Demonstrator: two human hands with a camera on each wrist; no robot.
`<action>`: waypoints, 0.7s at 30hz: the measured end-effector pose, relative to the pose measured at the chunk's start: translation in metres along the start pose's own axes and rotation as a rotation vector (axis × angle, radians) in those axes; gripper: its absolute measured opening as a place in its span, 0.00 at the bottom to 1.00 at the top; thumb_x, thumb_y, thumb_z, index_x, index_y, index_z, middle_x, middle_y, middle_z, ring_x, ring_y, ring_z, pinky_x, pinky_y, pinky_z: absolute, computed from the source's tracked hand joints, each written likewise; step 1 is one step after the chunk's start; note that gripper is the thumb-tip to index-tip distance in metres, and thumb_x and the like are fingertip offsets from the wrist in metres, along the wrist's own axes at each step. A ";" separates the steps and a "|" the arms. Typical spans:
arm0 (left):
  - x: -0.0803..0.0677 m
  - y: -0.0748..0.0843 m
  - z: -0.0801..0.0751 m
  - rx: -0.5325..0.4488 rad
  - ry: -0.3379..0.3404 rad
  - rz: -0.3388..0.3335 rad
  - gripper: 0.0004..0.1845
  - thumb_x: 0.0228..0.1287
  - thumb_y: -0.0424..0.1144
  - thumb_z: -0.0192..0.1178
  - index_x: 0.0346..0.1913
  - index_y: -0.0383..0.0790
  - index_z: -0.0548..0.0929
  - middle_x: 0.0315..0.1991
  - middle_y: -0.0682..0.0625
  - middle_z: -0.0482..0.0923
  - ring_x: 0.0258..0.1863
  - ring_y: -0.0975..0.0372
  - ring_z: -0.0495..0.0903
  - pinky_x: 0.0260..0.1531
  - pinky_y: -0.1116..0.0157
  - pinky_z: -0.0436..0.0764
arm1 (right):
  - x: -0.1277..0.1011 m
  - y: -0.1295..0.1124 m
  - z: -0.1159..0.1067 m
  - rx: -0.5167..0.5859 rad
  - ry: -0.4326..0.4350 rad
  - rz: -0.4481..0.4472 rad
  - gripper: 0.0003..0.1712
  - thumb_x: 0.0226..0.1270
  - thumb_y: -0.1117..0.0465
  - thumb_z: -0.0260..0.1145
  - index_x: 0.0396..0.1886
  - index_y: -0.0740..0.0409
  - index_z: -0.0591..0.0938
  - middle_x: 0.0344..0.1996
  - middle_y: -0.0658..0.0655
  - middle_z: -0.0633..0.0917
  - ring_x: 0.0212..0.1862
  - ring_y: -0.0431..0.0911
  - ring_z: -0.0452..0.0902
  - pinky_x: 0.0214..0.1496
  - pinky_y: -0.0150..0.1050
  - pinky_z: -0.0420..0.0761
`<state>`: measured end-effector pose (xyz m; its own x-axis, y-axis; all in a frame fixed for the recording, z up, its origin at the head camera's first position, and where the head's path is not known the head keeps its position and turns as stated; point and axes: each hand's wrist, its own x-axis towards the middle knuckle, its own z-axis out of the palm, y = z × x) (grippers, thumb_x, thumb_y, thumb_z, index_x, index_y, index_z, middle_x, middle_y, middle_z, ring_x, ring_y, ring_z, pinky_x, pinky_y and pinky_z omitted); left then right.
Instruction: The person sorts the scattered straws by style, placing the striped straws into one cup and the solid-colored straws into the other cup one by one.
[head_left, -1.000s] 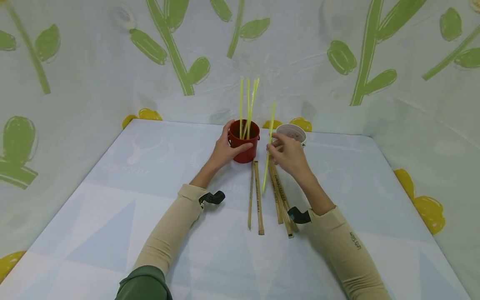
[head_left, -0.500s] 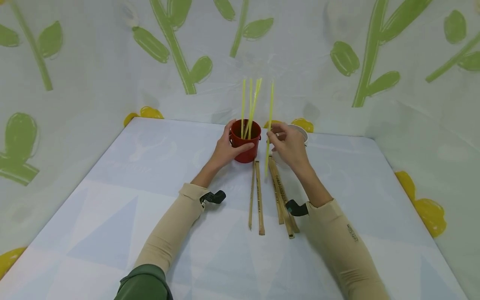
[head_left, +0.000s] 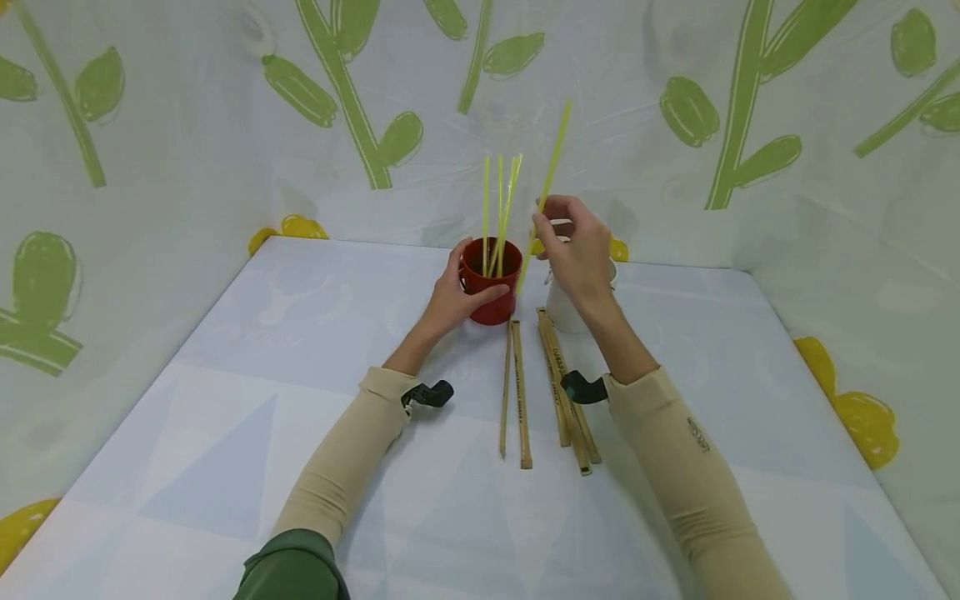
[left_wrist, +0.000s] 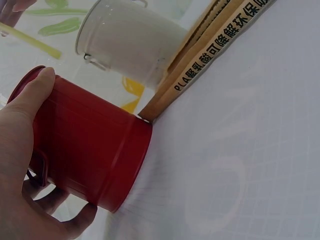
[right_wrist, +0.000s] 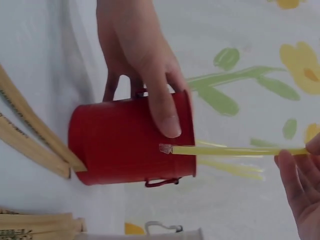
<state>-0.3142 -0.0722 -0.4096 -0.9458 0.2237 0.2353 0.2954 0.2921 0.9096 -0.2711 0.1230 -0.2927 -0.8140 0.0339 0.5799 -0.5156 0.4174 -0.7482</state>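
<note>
1 thin yellow straw [head_left: 546, 185] pinched by right hand [head_left: 573, 250], tilted; left hand [head_left: 450, 302] grips red bucket [head_left: 491, 283].

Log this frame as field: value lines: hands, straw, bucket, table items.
left hand: grips red bucket, thumb on its side
right hand: pinches yellow straw, raised and tilted
straw tip: at the bucket rim in the right wrist view
bucket contents: yellow straws, upright
white cup: right of bucket
table: wrapped straws lying flat
</note>
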 end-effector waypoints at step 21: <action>0.001 -0.002 0.000 0.006 0.004 -0.002 0.51 0.55 0.56 0.70 0.76 0.60 0.49 0.71 0.54 0.64 0.69 0.59 0.66 0.66 0.52 0.73 | 0.012 -0.011 0.010 -0.005 0.004 0.010 0.17 0.71 0.55 0.62 0.54 0.58 0.79 0.45 0.56 0.85 0.39 0.45 0.85 0.32 0.36 0.86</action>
<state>-0.3151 -0.0722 -0.4111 -0.9471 0.2194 0.2345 0.2939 0.2981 0.9082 -0.2781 0.1099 -0.2805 -0.8181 0.0413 0.5736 -0.5063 0.4212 -0.7525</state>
